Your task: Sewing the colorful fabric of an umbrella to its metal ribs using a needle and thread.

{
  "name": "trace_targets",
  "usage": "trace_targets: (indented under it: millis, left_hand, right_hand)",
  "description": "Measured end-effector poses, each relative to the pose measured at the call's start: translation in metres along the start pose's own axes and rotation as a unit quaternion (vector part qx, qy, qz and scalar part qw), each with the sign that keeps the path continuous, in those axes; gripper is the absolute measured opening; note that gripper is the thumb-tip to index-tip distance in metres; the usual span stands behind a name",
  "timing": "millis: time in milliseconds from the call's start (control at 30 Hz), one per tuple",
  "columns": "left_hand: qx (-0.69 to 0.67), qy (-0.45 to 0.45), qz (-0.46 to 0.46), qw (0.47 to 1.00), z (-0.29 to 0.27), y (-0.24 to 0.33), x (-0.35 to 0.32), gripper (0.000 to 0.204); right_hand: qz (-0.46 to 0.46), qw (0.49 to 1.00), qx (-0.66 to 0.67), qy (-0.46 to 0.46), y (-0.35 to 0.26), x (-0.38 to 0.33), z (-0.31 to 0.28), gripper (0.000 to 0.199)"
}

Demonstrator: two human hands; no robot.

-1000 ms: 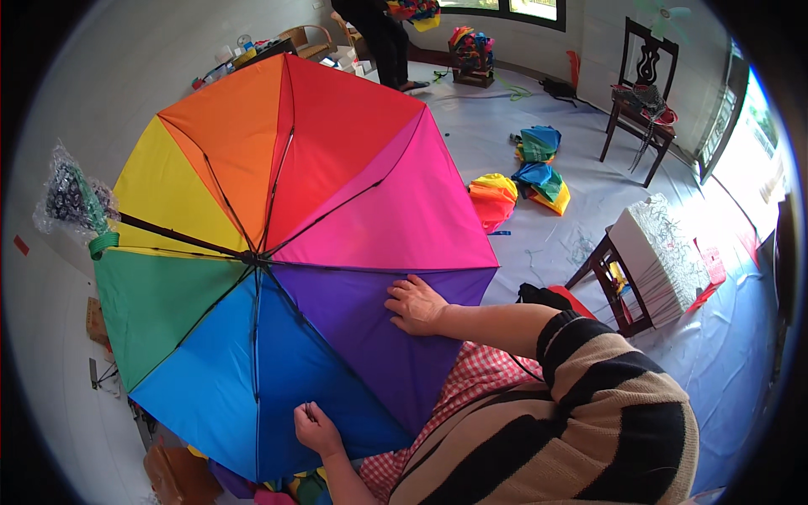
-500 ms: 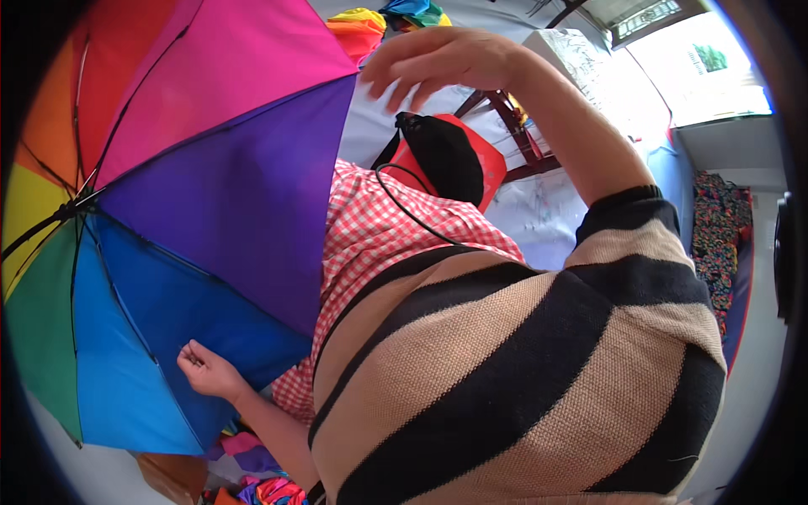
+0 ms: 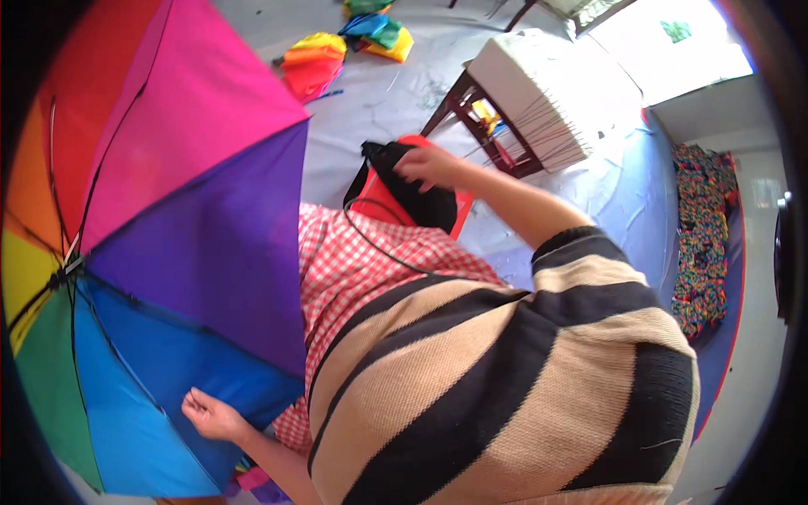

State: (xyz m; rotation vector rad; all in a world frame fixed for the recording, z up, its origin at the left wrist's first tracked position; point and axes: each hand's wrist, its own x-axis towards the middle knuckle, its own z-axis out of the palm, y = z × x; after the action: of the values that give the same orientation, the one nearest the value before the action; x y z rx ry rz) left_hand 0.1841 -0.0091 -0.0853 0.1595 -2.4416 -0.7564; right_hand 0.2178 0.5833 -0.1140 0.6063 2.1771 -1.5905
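An open rainbow-coloured umbrella fills the left side, its inner side with dark ribs and hub facing me. My left hand is closed in a pinch in front of the blue panel, close to a rib. Whatever its fingers hold is too small to make out. My right hand is raised away from the umbrella, over a black bag-like thing that lies on a red seat. Its fingers are bent and blurred, and I cannot see whether anything is between them.
Folded rainbow-coloured cloth bundles lie on the pale floor at the back. A dark-framed table or stool with a white top stands beyond my right arm. A multicoloured textured mat is at the far right. A red-checked cloth covers my lap.
My right hand has come down and nearer, from beside the pink panel's edge to over the black thing. My left hand keeps its pinch by the blue panel. The whole view has shifted.
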Motion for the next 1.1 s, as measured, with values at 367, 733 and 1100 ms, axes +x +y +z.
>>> trace_targets:
  millis: [367,733,1100]
  left_hand:
    - [0.064,-0.021,-0.013,0.998,-0.003,0.012,0.006,0.027]
    - [0.083,-0.024,-0.014,0.996,-0.006,0.013,0.006,0.027]
    - [0.068,0.006,-0.009,0.998,-0.004,0.008,0.007,0.022]
  right_hand:
    - [0.114,0.985,0.105,-0.081,0.020,-0.027,0.045,0.053]
    - [-0.084,0.851,-0.336,0.395,-0.064,-0.104,-0.118,0.018]
    - [0.048,0.780,-0.448,0.434,-0.026,-0.086,-0.238,0.031]
